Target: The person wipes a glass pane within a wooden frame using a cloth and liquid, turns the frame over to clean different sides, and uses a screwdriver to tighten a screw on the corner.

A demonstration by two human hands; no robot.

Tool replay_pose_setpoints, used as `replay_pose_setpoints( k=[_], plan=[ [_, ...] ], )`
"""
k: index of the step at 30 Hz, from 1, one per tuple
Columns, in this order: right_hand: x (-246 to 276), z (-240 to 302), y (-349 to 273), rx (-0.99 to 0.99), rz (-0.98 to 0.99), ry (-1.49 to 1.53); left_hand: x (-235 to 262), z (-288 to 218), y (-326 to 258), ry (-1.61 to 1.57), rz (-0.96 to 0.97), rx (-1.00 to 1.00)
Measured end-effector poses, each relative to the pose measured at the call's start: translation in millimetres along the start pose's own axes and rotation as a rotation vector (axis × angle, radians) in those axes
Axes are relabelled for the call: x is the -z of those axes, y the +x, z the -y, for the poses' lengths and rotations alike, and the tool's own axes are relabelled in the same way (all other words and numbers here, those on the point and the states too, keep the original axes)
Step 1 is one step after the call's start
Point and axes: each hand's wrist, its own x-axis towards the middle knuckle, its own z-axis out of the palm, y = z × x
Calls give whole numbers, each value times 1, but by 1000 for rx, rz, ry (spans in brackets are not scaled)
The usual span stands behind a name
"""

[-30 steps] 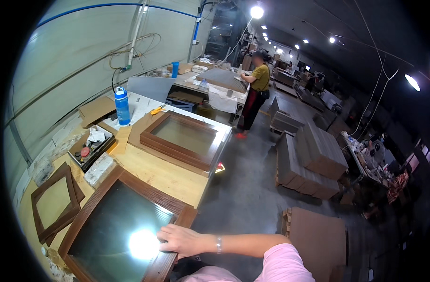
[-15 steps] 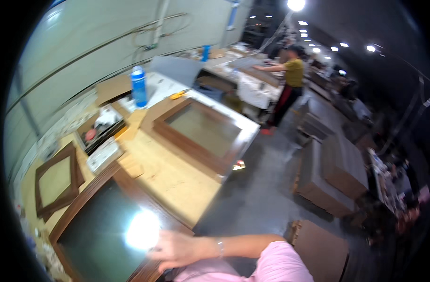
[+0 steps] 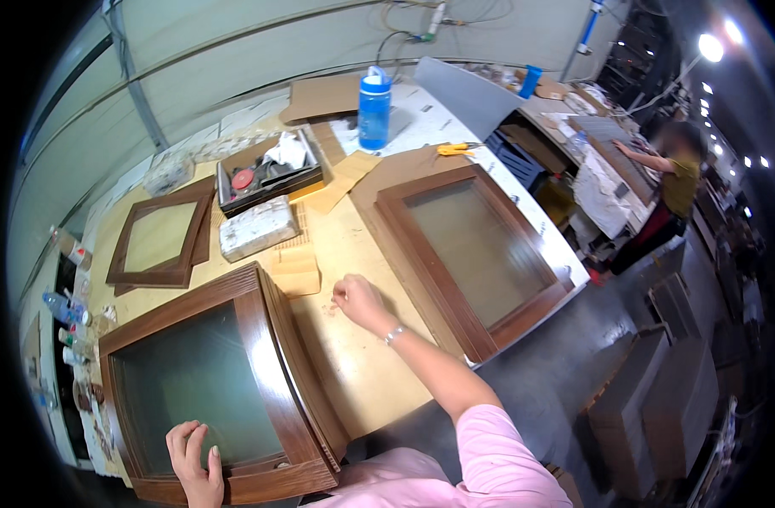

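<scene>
A stack of brown wooden frames with dark glass panels (image 3: 256,339) lies in front of me at the table's near left. My left hand (image 3: 194,461) is over the top frame's near edge, its fingers loosely bent above the glass, thumb apart, holding nothing visible. Beyond the stack's right side, my right hand (image 3: 359,302) is low over the yellowish tabletop (image 3: 379,364). Its fingers are drawn together in a pinch; whatever may be between them is too small to make out. Close to it lies a folded tan paper piece (image 3: 295,270).
Another glass-panelled frame (image 3: 481,332) lies on cardboard at right; smaller frames (image 3: 116,254) at left. Behind are a white-wrapped block (image 3: 257,227), an open box of tools (image 3: 235,203), a blue bottle (image 3: 374,114) and a yellow-handled tool (image 3: 455,150). A co-worker (image 3: 680,182) stands far right.
My right hand has moved from the near frame's edge out over the tabletop, fingers drawn together. My left hand has come into view over the glass. The view has swung left.
</scene>
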Motion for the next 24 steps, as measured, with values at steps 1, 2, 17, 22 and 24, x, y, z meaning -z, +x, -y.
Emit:
replay_pose_setpoints(
  k=[1,2,17,22,24],
  plan=[
    [-9,-5,14,-3,-9,7,-2,-1,1,-12,-11,16],
    [-20,-7,29,-6,-17,19,-2,-2,1,-19,-22,31],
    [-126,4,159,17,7,-260,-5,0,12,25,-23,109],
    [-135,-4,161,-3,-17,-139,-6,3,16,8,-15,131],
    [-137,-2,163,3,-53,-125,-7,3,18,-1,-26,144]
  ],
)
